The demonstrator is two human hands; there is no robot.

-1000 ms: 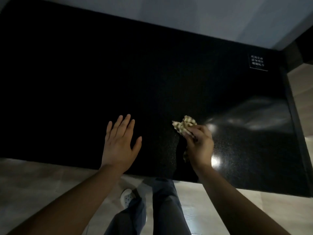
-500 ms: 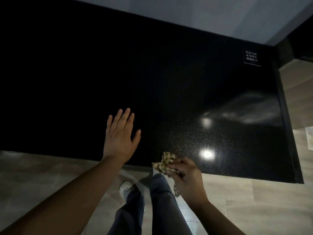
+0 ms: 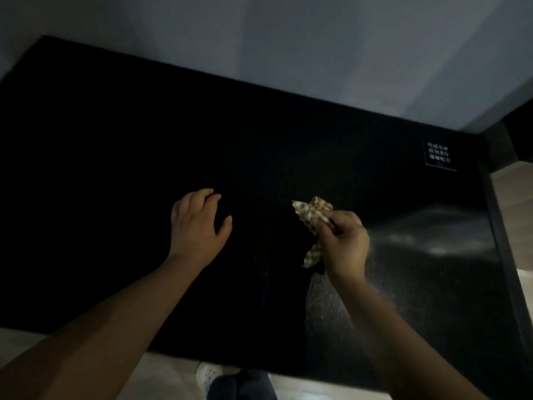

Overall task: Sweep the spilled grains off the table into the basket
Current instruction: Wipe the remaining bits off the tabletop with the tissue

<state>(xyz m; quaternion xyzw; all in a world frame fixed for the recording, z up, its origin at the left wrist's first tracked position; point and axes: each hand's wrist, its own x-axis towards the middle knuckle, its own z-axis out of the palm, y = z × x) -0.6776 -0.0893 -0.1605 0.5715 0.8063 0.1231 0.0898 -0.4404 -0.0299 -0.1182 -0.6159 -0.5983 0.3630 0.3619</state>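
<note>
Left hand (image 3: 199,226) laid on the black counter (image 3: 115,157), fingers loosely curled, nothing held, checked cloth (image 3: 311,215) gripped by right hand (image 3: 343,241) right of it, grains (image 3: 320,310) scattered below the cloth

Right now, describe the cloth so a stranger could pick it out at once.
Start at the wide black table against the pale wall. Just right of its middle, the right hand grips a crumpled cloth. It is the only light, checked thing there; the left hand beside it holds nothing.
</note>
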